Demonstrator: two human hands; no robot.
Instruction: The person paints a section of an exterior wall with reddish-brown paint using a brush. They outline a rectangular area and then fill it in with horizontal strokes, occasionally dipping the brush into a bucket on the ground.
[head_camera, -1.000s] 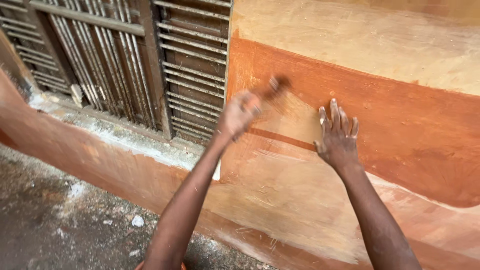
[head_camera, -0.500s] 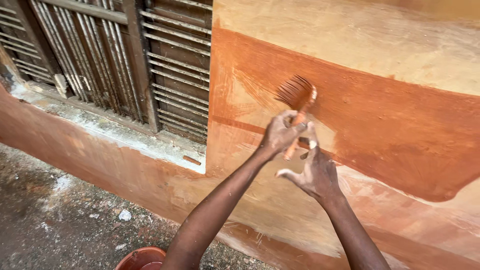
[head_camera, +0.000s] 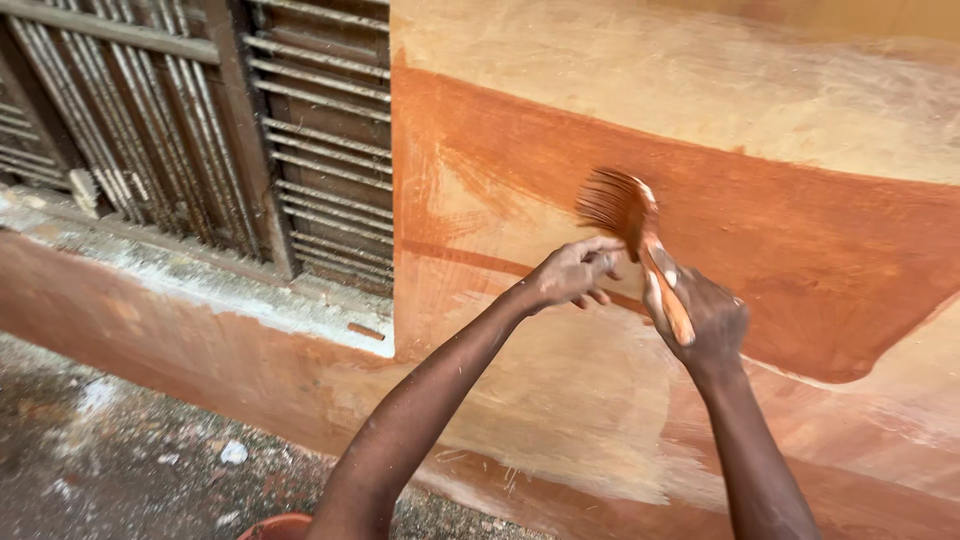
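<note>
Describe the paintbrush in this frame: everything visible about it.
The paintbrush is a flat brush with a splayed, fanned head of bristles loaded with reddish-brown paint, and a handle that looks wooden, smeared with the same colour. It is held in front of the wall, tilted, bristles up and to the left, handle down to the right. The right hand grips the handle, while the left hand touches it just below the bristles. The bristles look slightly blurred.
</note>
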